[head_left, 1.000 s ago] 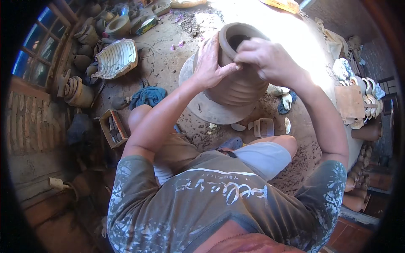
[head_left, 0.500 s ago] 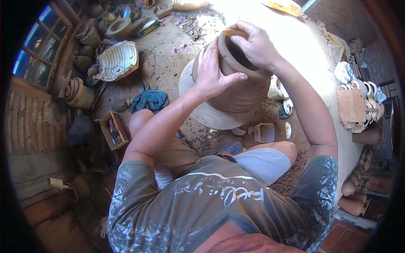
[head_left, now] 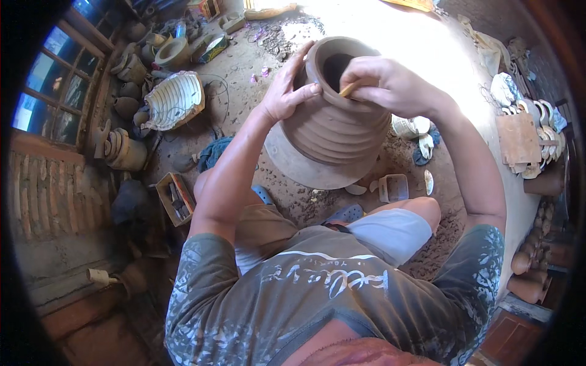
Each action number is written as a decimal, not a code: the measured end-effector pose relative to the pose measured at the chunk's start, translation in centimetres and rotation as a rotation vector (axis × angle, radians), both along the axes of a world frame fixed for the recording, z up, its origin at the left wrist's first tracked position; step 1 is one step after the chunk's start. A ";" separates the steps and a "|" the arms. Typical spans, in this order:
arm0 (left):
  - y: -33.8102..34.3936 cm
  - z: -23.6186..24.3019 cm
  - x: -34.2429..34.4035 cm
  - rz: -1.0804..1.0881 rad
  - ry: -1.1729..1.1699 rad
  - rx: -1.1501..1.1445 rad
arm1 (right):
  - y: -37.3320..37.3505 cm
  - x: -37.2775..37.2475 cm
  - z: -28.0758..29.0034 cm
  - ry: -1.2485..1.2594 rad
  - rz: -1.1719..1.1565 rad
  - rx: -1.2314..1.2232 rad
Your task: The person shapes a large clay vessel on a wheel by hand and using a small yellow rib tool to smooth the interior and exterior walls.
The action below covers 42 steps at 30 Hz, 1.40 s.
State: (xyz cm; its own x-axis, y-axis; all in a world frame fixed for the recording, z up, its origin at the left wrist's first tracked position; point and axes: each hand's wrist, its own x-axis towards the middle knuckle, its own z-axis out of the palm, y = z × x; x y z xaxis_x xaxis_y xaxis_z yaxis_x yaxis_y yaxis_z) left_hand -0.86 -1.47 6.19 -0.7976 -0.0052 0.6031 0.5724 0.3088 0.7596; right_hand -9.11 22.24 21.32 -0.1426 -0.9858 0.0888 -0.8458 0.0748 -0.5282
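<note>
Pot [head_left: 332, 122] rim: right hand [head_left: 390, 85] now pinching stick [head_left: 348, 90]; left hand [head_left: 287, 91] flat, unmoved.

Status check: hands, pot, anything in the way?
Left hand flat on clay pot shoulder. Right hand pinching small tool at rim. Nothing blocking.

The dirt floor [head_left: 256, 49] carried a round turntable disc [head_left: 305, 174] bearing the ridged clay pot [head_left: 336, 122]. Around it lay a small square tub [head_left: 394, 187], a wooden toolbox [head_left: 176, 198], a blue rag [head_left: 210, 152] and a ribbed basket [head_left: 174, 100].
</note>
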 end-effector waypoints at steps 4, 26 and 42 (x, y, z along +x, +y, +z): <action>2.6 0.7 1.0 0.130 0.042 0.200 | 5.0 1.8 2.1 -0.190 -0.180 -0.274; 2.1 7.1 -3.5 0.024 -0.541 0.441 | 14.0 1.1 -6.6 -0.843 -0.690 -0.532; 3.8 -0.9 3.1 0.333 -0.065 -0.234 | -5.0 -4.5 -6.1 0.165 -0.592 -0.410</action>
State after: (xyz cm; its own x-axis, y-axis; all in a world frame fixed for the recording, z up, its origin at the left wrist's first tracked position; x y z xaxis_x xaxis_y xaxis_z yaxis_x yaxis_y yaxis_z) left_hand 2.20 2.28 5.29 -0.8122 -0.1383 0.5667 0.3645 0.6382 0.6781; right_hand -13.64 17.28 15.23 -0.5930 -0.6311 0.5000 -0.7962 0.3669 -0.4811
